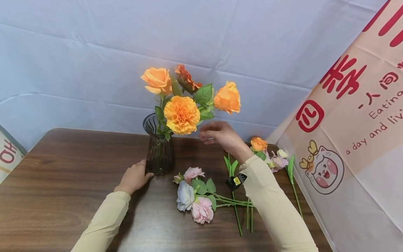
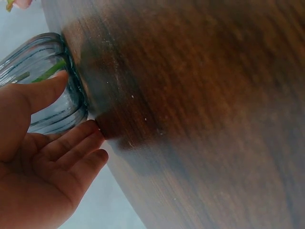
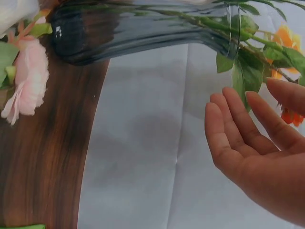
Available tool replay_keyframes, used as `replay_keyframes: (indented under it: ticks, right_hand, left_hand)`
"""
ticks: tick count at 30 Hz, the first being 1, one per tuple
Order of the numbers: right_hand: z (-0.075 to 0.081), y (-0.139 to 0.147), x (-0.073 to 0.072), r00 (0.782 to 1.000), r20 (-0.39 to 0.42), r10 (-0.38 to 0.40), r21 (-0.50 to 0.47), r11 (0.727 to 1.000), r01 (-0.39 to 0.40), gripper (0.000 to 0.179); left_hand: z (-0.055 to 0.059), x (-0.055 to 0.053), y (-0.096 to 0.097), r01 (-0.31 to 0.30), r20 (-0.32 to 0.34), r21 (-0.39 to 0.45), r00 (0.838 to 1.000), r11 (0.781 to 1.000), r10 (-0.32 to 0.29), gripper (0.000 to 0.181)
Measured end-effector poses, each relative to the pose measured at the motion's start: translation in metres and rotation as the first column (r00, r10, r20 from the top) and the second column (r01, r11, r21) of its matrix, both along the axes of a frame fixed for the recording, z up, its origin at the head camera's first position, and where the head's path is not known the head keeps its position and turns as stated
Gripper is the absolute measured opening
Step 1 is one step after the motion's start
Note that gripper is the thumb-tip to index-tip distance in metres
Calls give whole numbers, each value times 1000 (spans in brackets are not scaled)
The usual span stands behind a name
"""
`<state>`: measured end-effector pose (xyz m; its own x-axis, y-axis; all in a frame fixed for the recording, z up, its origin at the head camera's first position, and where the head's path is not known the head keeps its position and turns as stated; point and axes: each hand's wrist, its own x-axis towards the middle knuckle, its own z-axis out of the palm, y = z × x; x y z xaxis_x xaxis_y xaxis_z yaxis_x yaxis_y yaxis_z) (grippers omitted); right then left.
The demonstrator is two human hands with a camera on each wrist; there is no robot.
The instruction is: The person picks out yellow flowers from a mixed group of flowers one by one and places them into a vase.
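Observation:
A dark ribbed glass vase (image 1: 160, 155) stands upright near the back edge of the table, stems inside it. My left hand (image 1: 133, 176) holds its base, the thumb (image 2: 50, 90) on the near side and the other fingers beyond it. In the vase are an orange carnation (image 1: 182, 115), an orange rose (image 1: 157, 80) at left, another orange rose (image 1: 227, 98) leaning right, and a dark orange flower (image 1: 187, 78). Beside the blooms, my right hand (image 1: 221, 136) hovers with loosely bent fingers, nothing in its grasp. Green leaves (image 3: 248, 71) lie near its fingertips in the right wrist view.
Pink flowers (image 1: 202, 210) and a pale blue one (image 1: 185, 196) lie on the table (image 1: 78, 182) before the vase. More flowers, including an orange rose (image 1: 259, 144) and lilac blooms (image 1: 278, 162), lie at right. Pale cloth (image 1: 110, 70) hangs behind; a printed banner (image 1: 352, 140) borders the right.

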<state>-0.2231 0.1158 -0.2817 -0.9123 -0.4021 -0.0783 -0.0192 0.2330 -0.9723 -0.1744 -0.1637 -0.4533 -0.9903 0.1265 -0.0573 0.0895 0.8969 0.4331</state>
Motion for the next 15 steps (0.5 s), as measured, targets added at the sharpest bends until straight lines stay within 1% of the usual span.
replay_keyframes:
  ticks: [5, 9, 12, 15]
  right_hand:
    - [-3, 13, 2, 1000, 6, 3, 45, 999, -3, 29]
    - [-6, 23, 4, 1000, 4, -18, 78, 997, 17, 29]
    - [-12, 33, 4, 999, 9, -37, 121, 992, 35, 28]
    - [-19, 44, 4, 997, 36, -62, 155, 986, 56, 28]
  left_hand:
    - [0, 0, 0, -4, 3, -3, 1000, 1000, 4, 62]
    - [0, 0, 0, -3, 2, -6, 1000, 1000, 3, 62]
    - [-1, 0, 0, -4, -5, -1, 1000, 1000, 4, 62]
    - [-2, 1, 0, -6, -22, 1, 1000, 1000, 6, 61]
